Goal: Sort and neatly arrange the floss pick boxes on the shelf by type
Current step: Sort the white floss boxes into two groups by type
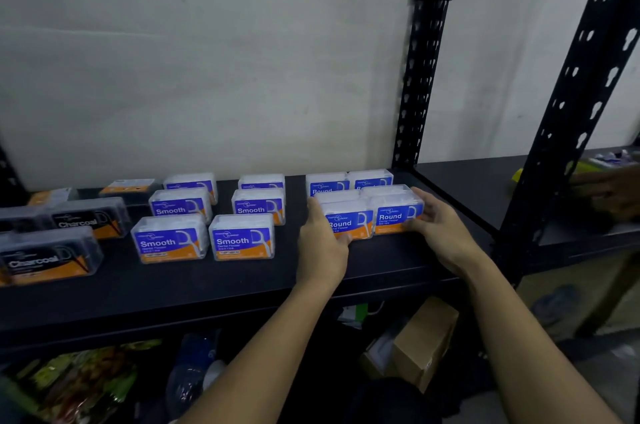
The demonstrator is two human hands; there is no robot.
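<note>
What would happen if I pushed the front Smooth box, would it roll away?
Probably not: the front Smooth box has flat sides, so it would likely slide on the black shelf. Its clear plastic shell looks stiff, maybe slippery. It is likely light, being small.

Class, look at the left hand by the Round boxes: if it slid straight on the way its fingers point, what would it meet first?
Probably the back-row Round box, just beyond the left hand, which rests against the front Round box; depth is unclear.
</note>
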